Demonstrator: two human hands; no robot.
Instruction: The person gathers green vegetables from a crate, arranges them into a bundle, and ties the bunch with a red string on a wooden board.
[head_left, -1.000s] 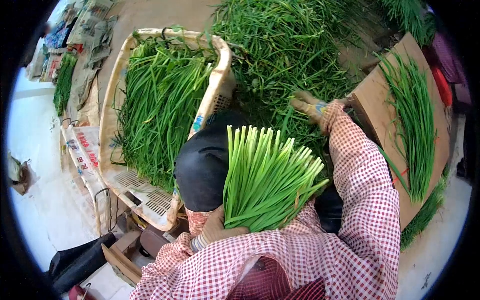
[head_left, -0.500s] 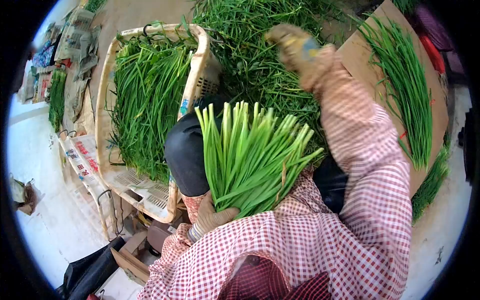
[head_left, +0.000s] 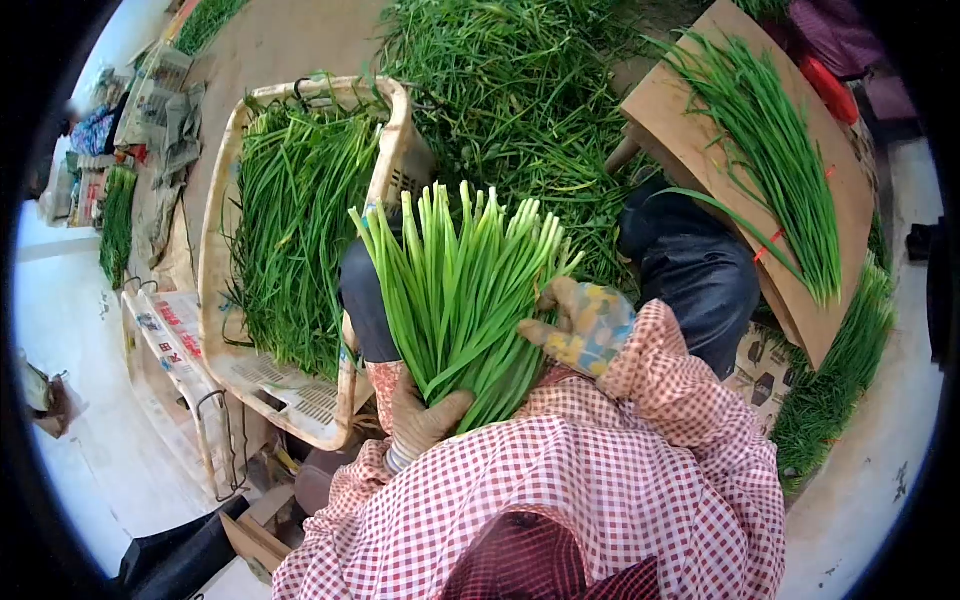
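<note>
A thick fanned bunch of garlic chives (head_left: 455, 290) lies across my lap, pale cut ends up and away from me. My left hand (head_left: 425, 425), in a tan knit glove, is wrapped round the bunch's lower left side with the thumb across the leaves. At the right edge of the bunch is my right hand (head_left: 578, 325), in a glove with blue and yellow patches. Its bent fingers and thumb close on the outer leaves there. The lower leaf ends are partly hidden by my checked sleeves and front.
A plastic crate (head_left: 398, 150) full of chives stands at the left. Loose green leaves (head_left: 510, 120) are heaped ahead. On the right, a brown board (head_left: 665, 125) bears chives (head_left: 770, 150) with red ties. More chives (head_left: 835, 390) lie beneath it. Newspaper-like sheets are at far left.
My right hand has come back from over the leaf heap to the right edge of the bunch. The bunch has shifted slightly left and up in my left hand's hold.
</note>
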